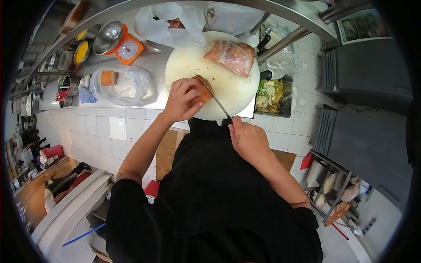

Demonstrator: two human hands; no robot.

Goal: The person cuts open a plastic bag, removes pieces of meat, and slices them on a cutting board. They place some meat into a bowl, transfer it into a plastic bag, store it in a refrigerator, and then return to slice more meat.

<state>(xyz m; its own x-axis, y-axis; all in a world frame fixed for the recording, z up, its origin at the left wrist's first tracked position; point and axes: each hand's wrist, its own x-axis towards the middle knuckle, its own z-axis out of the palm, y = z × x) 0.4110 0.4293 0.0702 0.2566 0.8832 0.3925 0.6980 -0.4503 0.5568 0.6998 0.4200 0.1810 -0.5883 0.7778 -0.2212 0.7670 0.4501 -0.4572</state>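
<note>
On a round white cutting board (180, 61) lies a brown-orange block of food (202, 93). My left hand (180, 98) grips this block from its left side, fingers bent over it. In my right hand (250, 139) is the handle of a long knife (219, 104), whose blade runs up and left along the block's right edge. Whether the blade has entered the block cannot be made out. Farther up the board is a larger reddish piece of food in clear plastic wrap (230, 57).
An orange scale (130, 50) with a metal bowl (108, 37) stands at the upper left. Nearer is a plastic bag (136, 85) with a bread-like block (108, 78). White bags (169, 22) lie behind the board. A bin of food scraps (269, 96) is at the right.
</note>
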